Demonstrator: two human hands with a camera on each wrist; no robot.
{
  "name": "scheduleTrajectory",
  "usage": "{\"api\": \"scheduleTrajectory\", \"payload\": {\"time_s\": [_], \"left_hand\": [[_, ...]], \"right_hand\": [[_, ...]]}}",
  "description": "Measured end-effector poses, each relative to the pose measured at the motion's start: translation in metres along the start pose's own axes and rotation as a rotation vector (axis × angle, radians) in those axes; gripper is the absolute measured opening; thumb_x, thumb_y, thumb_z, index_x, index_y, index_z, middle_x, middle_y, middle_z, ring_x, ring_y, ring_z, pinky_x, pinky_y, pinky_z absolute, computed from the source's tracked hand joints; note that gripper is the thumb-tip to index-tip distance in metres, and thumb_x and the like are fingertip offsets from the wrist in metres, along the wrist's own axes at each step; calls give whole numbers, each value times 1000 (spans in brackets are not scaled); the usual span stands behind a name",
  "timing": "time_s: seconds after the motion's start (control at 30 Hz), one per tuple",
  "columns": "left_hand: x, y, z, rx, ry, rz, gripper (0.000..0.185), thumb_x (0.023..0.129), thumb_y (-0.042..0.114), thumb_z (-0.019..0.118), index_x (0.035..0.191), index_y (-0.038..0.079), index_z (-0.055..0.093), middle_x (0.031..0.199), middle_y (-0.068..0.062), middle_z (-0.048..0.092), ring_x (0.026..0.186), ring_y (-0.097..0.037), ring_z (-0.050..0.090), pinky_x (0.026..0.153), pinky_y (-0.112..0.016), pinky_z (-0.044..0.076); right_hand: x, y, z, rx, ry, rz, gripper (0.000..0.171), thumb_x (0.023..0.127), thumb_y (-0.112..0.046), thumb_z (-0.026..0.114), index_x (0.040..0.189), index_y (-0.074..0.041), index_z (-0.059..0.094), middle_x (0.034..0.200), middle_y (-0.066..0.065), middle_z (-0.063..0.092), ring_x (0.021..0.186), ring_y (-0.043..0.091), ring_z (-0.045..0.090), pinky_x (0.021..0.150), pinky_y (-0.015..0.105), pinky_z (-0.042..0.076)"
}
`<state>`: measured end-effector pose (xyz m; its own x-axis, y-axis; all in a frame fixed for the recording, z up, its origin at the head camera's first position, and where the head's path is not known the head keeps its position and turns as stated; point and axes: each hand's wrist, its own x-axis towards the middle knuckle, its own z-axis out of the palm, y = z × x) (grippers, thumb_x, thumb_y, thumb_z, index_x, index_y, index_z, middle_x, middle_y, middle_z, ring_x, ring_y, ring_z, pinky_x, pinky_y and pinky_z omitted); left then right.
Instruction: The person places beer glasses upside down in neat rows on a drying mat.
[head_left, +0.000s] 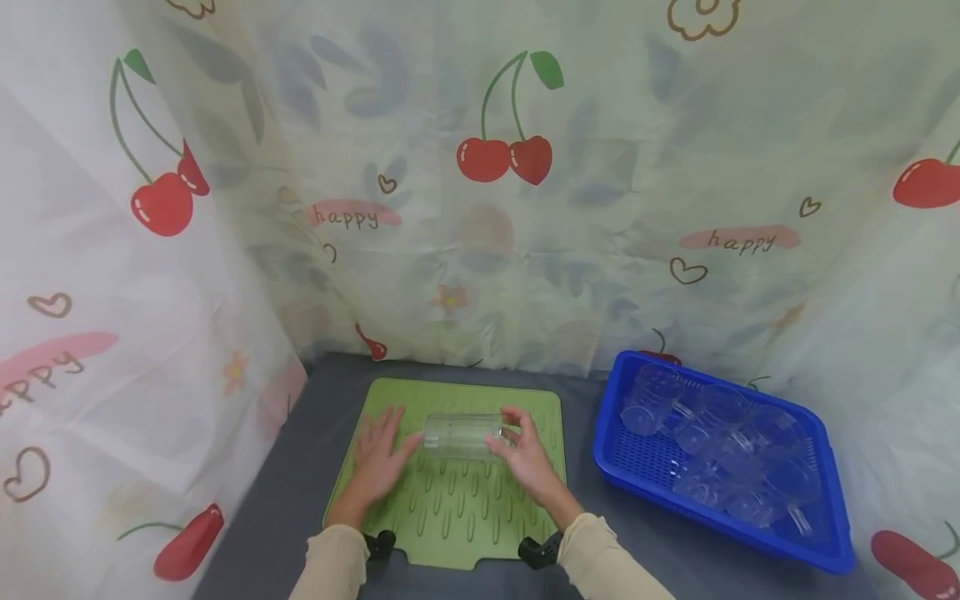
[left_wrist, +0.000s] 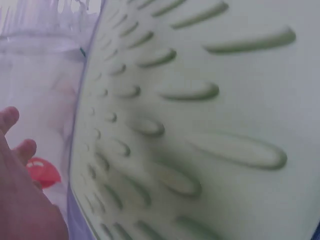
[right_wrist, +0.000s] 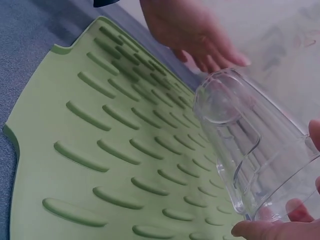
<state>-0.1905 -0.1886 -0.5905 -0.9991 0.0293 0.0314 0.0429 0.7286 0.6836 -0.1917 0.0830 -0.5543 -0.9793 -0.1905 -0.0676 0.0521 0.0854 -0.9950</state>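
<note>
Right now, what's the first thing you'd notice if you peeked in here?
Two hands over a green ridged mat in the middle of the grey table: the right hand holds a clear glass mug on its side, while the left hand lies flat beside it, fingers by the mug's base. To the right sits a bright blue basket full of more clear mugs. All around hangs a curtain printed with big red cherries.
</note>
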Motion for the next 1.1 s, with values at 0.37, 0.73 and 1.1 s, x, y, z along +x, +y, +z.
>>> {"api": "scheduleTrajectory", "payload": {"time_s": [0.37, 0.73, 1.1], "left_hand": [[1, 25, 2, -182, -64, 90, 69, 106, 50, 45, 165, 24, 20, 173, -10, 14, 159, -44, -1, 122, -74, 0], [0, 34, 1, -341, -100, 78, 75, 103, 45, 55, 165, 33, 14, 173, -10, 13, 157, -44, 17, 118, -77, 17], [1, 37, 9, -455, -109, 39, 83, 99, 38, 66, 163, 41, 13, 170, -7, 25, 154, -47, 24, 113, -75, 32]], "right_hand": [[-1, 6, 1, -17, -38, -4, 67, 99, -25, 68, 152, -9, 32, 154, 25, 28, 148, 51, 33, 116, 59, 41], [-3, 3, 7, 17, -50, 33, 64, 100, -23, 66, 153, -11, 31, 155, 25, 29, 149, 53, 31, 119, 64, 34], [-5, 1, 9, 57, -43, 70, 66, 101, -26, 65, 154, -10, 30, 154, 22, 29, 147, 50, 35, 117, 61, 39]]}}
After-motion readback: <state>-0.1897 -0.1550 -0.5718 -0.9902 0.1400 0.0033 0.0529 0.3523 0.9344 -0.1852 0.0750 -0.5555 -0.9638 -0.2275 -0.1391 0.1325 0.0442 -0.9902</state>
